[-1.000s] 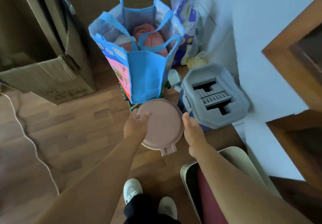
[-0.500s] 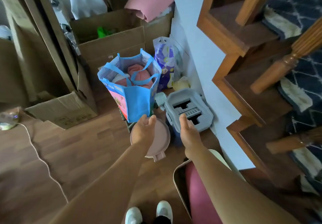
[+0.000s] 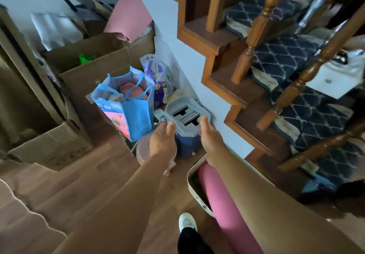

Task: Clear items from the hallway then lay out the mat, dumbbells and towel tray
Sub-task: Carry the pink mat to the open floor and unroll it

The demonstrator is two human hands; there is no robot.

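Bucket (image 3: 178,105) sits near left hand (image 3: 161,143) and right hand (image 3: 210,139), fingers loosely spread, holding nothing; blue bag (image 3: 138,116) print unreadable

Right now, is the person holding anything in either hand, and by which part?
Nothing is held. The left hand and the right hand are both open, fingers straight, stretched toward the grey-topped bucket without gripping it.

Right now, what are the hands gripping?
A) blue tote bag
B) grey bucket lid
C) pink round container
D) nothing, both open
D: the left hand and right hand reach toward the grey-lidded bucket with straight fingers, curled round nothing; the pink round container lies ungripped below the left hand.
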